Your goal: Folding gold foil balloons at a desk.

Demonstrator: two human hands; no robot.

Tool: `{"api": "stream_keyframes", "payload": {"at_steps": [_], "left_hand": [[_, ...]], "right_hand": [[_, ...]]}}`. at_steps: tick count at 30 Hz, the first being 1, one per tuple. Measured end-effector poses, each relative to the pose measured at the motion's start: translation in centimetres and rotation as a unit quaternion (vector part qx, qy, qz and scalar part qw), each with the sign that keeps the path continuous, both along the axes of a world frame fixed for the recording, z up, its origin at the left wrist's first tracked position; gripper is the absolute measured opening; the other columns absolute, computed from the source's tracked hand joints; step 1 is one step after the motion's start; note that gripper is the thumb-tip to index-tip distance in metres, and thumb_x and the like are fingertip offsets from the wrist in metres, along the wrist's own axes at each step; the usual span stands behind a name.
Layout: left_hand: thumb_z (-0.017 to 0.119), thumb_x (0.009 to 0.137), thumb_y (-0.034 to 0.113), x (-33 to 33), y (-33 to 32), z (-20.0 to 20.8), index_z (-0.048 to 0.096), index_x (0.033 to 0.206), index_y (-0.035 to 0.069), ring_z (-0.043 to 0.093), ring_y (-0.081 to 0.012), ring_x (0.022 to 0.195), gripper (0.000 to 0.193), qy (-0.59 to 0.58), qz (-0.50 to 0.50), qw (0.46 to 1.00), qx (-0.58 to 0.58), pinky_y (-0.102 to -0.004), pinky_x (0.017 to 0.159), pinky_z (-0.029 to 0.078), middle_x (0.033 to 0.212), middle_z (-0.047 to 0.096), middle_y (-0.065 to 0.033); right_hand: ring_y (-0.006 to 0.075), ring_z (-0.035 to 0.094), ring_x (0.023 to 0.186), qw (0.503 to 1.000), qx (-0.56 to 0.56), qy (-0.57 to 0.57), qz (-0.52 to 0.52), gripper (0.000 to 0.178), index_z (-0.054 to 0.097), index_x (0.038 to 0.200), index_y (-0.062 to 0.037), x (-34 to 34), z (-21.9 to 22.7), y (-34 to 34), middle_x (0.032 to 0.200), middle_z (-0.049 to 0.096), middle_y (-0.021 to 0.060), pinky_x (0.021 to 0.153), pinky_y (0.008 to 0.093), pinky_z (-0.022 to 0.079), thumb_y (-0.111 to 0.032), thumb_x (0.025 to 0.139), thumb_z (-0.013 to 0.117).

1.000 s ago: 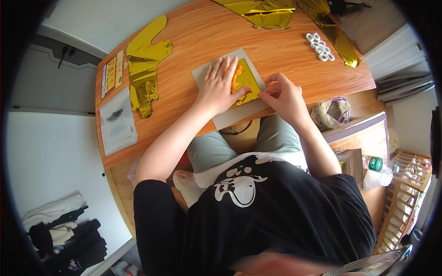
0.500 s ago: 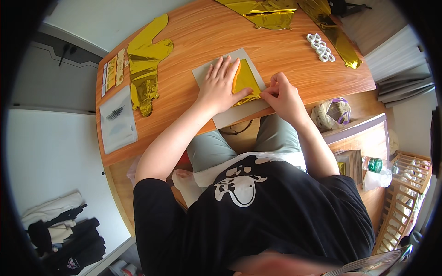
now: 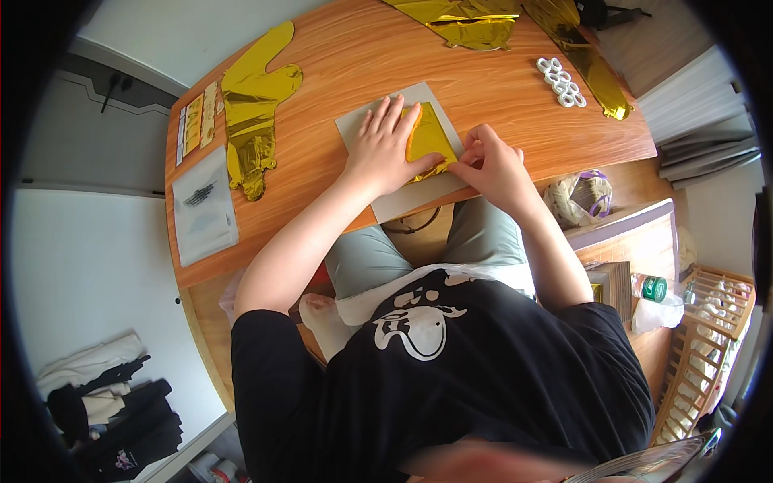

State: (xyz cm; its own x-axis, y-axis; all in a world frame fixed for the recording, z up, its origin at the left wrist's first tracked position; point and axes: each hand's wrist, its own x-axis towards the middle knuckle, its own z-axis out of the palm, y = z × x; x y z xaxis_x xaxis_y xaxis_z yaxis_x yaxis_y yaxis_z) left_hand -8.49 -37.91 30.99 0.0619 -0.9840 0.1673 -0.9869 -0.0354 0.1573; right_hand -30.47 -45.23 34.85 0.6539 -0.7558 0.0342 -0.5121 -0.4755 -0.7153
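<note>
A folded gold foil balloon [image 3: 432,133] with an orange strip along its left side lies on a grey board [image 3: 403,204] near the table's front edge. My left hand [image 3: 380,153] is spread flat, its fingers over the board and the foil's left side, its thumb stretched across the foil's near part. At the foil's near right corner, my right hand [image 3: 495,169] is closed in a pinch, thumb and forefinger on the crinkled corner. The left hand covers part of the foil and board.
Flat gold foil balloons lie at the left [image 3: 258,105], the back [image 3: 471,24] and back right [image 3: 584,60]. White tape rolls [image 3: 561,83] stand grouped at right. Clear plastic bags [image 3: 205,213] and printed cards [image 3: 196,125] lie at left. Below the right edge is a plastic bag [image 3: 581,197].
My right fingertips have shifted slightly left, with the pinch at the foil's near corner. My left hand stays pressed flat in nearly the same place.
</note>
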Motion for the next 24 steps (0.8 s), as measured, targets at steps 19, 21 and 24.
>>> {"api": "stream_keyframes", "payload": {"at_steps": [19,21,24], "left_hand": [[0.059,0.089,0.074,0.0,0.0,0.0,0.031,0.161,0.012,0.021,-0.035,0.156,0.099,-0.012,-0.006,1.0,-0.004,-0.051,0.126,0.018,0.166,0.027,-0.0199],[0.059,0.089,0.074,0.0,0.0,0.0,0.031,0.161,0.012,0.021,-0.0351,0.156,0.099,-0.012,-0.005,1.0,-0.004,-0.051,0.126,0.018,0.166,0.027,-0.02],[0.059,0.089,0.073,0.0,-0.1,-0.1,0.031,0.161,0.012,0.021,-0.0352,0.156,0.098,-0.015,-0.008,1.0,-0.005,-0.051,0.126,0.018,0.166,0.027,-0.0201]], "right_hand": [[0.0112,0.069,0.071,0.999,-0.005,-0.036,0.007,0.03,0.058,0.11,-0.0019,-0.1,-0.5,-0.6,0.077,0.072,0.0056,0.072,0.0271,0.052,-0.012,0.089,0.076],[0.011,0.068,0.071,0.999,-0.025,-0.043,0.013,0.031,0.057,0.109,-0.0021,0.1,-0.5,-0.3,0.077,0.072,0.0055,0.071,0.0272,0.052,-0.011,0.087,0.077],[0.0098,0.067,0.071,0.998,0.023,-0.052,0.001,0.032,0.055,0.108,-0.0024,0.1,-0.4,-0.3,0.077,0.072,0.0054,0.07,0.0271,0.051,-0.009,0.086,0.077]]}}
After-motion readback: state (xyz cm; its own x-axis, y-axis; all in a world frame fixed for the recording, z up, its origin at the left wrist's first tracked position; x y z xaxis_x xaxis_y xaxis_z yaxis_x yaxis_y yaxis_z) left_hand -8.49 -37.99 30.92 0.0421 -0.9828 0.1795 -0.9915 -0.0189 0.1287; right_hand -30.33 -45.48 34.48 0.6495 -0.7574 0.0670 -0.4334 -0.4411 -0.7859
